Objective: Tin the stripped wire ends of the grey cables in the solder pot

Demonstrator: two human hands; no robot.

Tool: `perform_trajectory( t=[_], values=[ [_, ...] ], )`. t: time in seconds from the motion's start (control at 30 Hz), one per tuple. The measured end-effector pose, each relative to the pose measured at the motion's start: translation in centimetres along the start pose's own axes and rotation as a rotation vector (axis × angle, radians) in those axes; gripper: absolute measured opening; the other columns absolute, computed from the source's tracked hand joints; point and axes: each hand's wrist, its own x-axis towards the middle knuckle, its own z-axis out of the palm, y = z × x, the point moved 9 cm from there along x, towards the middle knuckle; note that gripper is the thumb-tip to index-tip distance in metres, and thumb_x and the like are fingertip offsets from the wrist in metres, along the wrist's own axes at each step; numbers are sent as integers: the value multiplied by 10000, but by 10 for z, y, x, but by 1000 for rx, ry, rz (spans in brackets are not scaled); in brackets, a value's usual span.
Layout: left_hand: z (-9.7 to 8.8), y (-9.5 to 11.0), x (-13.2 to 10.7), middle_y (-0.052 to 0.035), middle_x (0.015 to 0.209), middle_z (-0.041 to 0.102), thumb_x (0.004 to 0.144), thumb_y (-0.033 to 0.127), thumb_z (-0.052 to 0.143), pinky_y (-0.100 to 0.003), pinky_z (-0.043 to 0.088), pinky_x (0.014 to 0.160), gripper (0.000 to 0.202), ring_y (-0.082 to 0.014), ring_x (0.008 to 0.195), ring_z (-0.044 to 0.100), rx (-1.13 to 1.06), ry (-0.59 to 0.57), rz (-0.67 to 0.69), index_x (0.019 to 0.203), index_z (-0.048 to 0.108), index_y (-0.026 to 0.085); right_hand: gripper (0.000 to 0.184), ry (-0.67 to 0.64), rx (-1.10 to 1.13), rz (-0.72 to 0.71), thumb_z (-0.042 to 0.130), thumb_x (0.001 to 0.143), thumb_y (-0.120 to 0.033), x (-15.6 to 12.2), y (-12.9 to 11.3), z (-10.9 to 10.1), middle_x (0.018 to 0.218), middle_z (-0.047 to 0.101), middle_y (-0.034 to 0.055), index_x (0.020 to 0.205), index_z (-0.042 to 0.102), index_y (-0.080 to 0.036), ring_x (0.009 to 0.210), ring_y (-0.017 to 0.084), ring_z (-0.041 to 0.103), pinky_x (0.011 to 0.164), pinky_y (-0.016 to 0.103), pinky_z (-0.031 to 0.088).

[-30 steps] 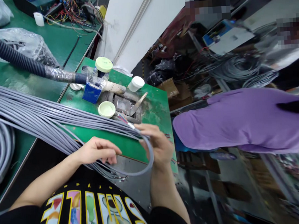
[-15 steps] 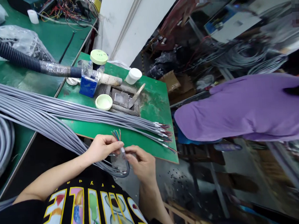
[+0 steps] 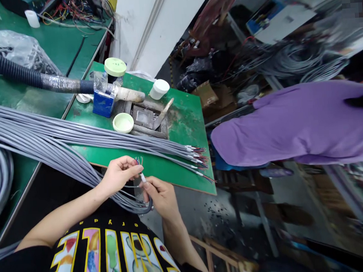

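Note:
A grey cable [image 3: 149, 204] bends up between my hands, with a white sleeve [image 3: 143, 177] near its end and thin coloured wires [image 3: 138, 160] fanning out at the top. My left hand [image 3: 119, 174] pinches those wires between thumb and fingers. Just below the white sleeve, my right hand [image 3: 160, 194] grips the cable's grey jacket. More grey cables [image 3: 124, 202] loop beneath my hands. Beyond them a bundle of grey cables [image 3: 132, 140] lies across the green table [image 3: 186, 111], its stripped wire ends [image 3: 199, 155] near the right edge.
Behind the bundle stand a metal solder pot [image 3: 144, 117] with a scraper [image 3: 164, 113] across it, a pale green dish [image 3: 123, 123], a white jar [image 3: 159, 89] and a blue box [image 3: 103, 103] under a black hose [image 3: 33, 75]. To the right is a person in purple [image 3: 291, 125].
Both hands have shifted slightly left with the cable. My left fingers now cover more of the coloured wires, and the white sleeve shows more plainly between my hands.

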Motion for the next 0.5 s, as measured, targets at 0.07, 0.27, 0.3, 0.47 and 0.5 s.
perform_trajectory(
  t=[0.07,0.27,0.3,0.47,0.5],
  values=[
    [0,0,0,54,484,554,528,538,800,-182,379,455,490,-42,422,449,-11,1,-12,627,521,147,301,-8,15,15,497,870,-396,0,2,1,410,505,-49,677,618,-200,353,90,387,398,227,313],
    [-5,-2,0,48,472,569,513,520,812,-177,376,448,479,-44,419,466,-46,40,-39,606,529,145,329,-18,68,33,505,870,-436,2,5,5,411,499,-49,682,617,-191,359,86,385,406,223,304],
    [-6,-3,0,45,473,575,506,520,815,-176,376,448,480,-45,420,469,-50,46,-44,600,532,144,332,-15,76,39,505,871,-441,2,7,5,411,499,-49,686,618,-190,359,86,384,407,223,304],
    [-8,-4,-1,32,468,585,483,509,826,-175,373,448,476,-48,421,475,-63,67,-57,574,536,143,332,4,112,55,506,876,-437,3,14,6,417,498,-52,698,618,-179,372,79,389,434,220,314],
    [-9,-5,-1,31,467,585,483,506,827,-175,372,448,473,-49,420,474,-63,71,-54,571,535,143,334,8,118,56,506,877,-437,3,15,6,418,496,-53,696,616,-178,374,78,388,437,218,313]
  ],
)
